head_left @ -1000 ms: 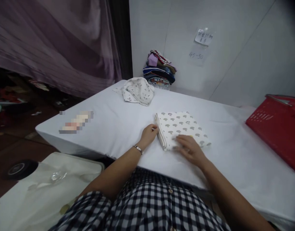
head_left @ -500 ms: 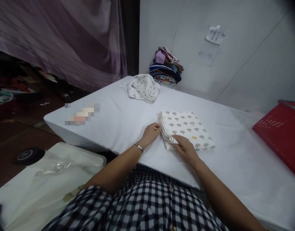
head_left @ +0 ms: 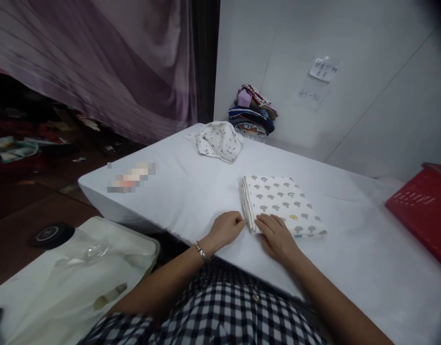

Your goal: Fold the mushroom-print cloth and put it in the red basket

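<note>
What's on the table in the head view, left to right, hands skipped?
Pixelated item, too blurred to name → crumpled patterned cloth → folded mushroom-print cloth → red basket.

R hand (head_left: 276, 235) covers near L corner of folded cloth (head_left: 285, 206); its palm side's hidden. L hand (head_left: 226, 228) fingertips curled out of view, can't tell if pinching anything. Pixelated patch (head_left: 131, 178) on table (head_left: 177, 177) unreadable, obj unknown. Top wall note (head_left: 324, 70) too small/blurry to read. Red basket (head_left: 422, 206) cut by R edge, checked shirt (head_left: 220, 316) by btm. Stuff under curtain (head_left: 134, 62) too dark to ID.
</note>
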A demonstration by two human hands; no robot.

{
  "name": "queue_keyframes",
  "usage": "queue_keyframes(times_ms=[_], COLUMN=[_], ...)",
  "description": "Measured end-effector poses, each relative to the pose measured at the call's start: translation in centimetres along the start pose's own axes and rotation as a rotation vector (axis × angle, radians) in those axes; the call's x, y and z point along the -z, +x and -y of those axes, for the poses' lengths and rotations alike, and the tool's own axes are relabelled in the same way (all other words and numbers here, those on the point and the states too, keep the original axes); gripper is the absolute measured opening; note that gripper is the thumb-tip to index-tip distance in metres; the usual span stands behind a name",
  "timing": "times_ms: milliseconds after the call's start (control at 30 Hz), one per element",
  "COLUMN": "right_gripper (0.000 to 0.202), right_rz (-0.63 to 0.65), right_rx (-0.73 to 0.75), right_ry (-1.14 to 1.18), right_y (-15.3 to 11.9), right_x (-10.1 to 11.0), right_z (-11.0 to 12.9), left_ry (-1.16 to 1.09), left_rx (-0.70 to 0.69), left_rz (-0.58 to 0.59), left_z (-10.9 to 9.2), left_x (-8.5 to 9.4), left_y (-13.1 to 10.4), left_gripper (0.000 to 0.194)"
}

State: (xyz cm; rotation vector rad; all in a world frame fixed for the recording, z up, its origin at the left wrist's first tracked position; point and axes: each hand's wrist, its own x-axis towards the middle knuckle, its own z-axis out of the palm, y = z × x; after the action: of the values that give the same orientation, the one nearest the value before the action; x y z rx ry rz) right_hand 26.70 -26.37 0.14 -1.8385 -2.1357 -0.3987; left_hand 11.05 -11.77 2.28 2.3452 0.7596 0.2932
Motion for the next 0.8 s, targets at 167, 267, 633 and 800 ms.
queue_keyframes(times_ms=[167, 267, 633, 800], right_gripper=[0.054, 0.059, 0.054, 0.054], right_rz=[0.048, 0.081, -0.129, -0.180], right_rx=[-0.044, -0.091, -0.407, -0.586], right_ry=[-0.106, -0.161, 0.198, 0.351], right_y=[-0.3, -0.3, 1.6, 3.0], right_x=[0.4, 0.0, 3.3, 5.5], right_z=[-0.1, -0.1, -2.8, -4.5], left_ry=[-0.050, -0.084, -0.588, -0.862], left_rx=[0.010, 0.024, 0.267, 0.323], left_rz=[-0.010, -0.024, -0.069, 0.113], left_z=[0.2, 0.3, 2.1, 1.2], left_x=[0.1, 0.4, 2.0, 1.1], left_y=[0.2, 0.6, 5.6, 7.7], left_gripper=[0.020, 0.019, 0.020, 0.041])
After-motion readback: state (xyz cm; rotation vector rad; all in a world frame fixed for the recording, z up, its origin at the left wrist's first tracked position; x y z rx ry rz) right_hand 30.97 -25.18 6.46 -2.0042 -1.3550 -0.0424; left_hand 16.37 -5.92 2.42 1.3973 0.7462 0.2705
